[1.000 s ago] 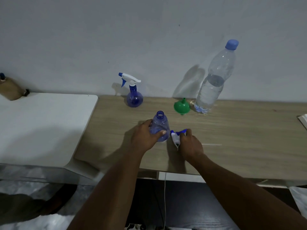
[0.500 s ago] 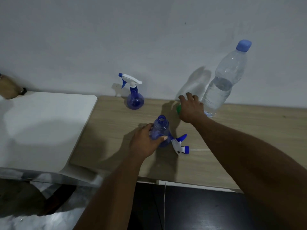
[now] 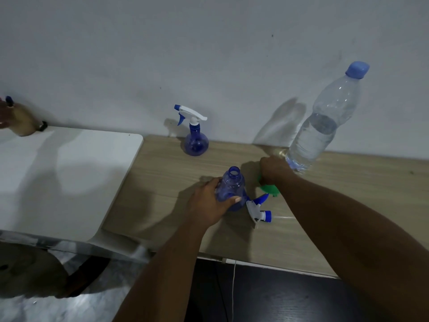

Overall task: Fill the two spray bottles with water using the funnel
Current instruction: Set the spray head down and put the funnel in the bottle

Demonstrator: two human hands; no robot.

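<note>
Matt wood-grain table [image 3: 348,205], clear plastic bottle [image 3: 322,126]

A single head-worn view looks forward and steeply down from above the near edge of the wooden worktop [image 3: 348,205], facing the pale wall [image 3: 209,54] behind it. It sits close: both forearms enter from the bottom of the frame and reach away from the lens. The wide angle bends the scene, so the water bottle [image 3: 325,126] beyond the right grip [image 3: 272,169] leans outward. Left of the left grip [image 3: 209,203] a white surface [image 3: 58,177] fills the frame's side.
</note>
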